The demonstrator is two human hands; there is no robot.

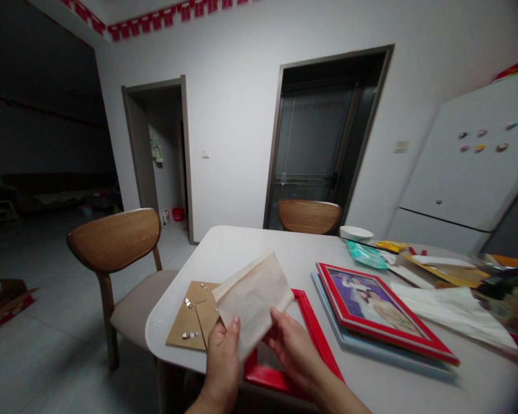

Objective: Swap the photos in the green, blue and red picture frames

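Note:
A folded piece of cream paper [254, 305], perhaps an envelope, is held up over the table by both hands. My left hand [222, 359] grips its lower left edge, thumb on top. At the lower right edge, my right hand [293, 345] pinches the paper between thumb and fingers. Beneath them lies a red picture frame [315, 329], partly covered by the hands and paper. To the left is a brown backing board [183, 319] with metal clips [190, 335], its right part hidden by the paper.
A red-framed photo [375, 299] lies on a light blue frame [397, 357] at right on the white table [224, 244]. Beyond them are a teal plastic packet [366, 255], a white bowl [356, 233] and crumpled wrapping [449, 307]. Wooden chairs [116, 238] stand at the left and far sides.

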